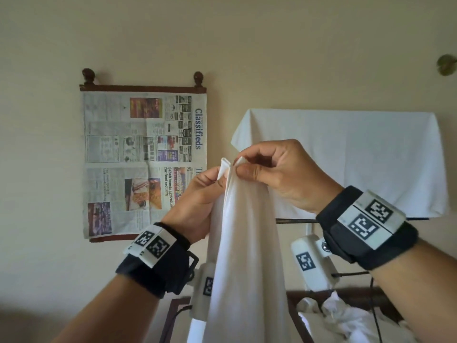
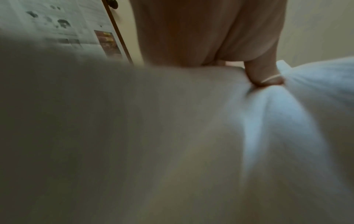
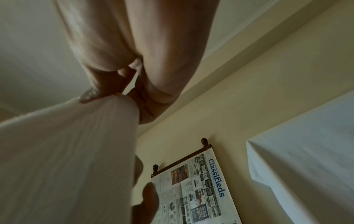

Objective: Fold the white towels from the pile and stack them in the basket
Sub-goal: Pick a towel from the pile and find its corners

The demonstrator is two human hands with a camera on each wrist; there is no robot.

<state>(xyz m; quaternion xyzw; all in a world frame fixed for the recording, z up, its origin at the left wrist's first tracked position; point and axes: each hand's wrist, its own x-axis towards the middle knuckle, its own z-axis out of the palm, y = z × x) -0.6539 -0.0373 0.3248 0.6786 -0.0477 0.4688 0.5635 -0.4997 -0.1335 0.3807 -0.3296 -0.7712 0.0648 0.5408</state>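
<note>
Behind the grip, a large white sheet [image 1: 346, 157] hangs draped over a rack, to the right of the pinch and well beyond it. Left of the pinch, a newspaper [image 1: 146, 164] hangs on the wall from a wooden rod. The white towel [image 1: 244, 243] drops straight down from the pinch, gathered into long folds between the two wrists. Below and to the right lies the pile [image 1: 346, 315] of crumpled white towels. The right hand [image 1: 279, 174] pinches the towel's top edge between thumb and forefinger; the left hand [image 1: 197, 201] pinches it just beside, fingers curled round the cloth, the two hands nearly touching.
</note>
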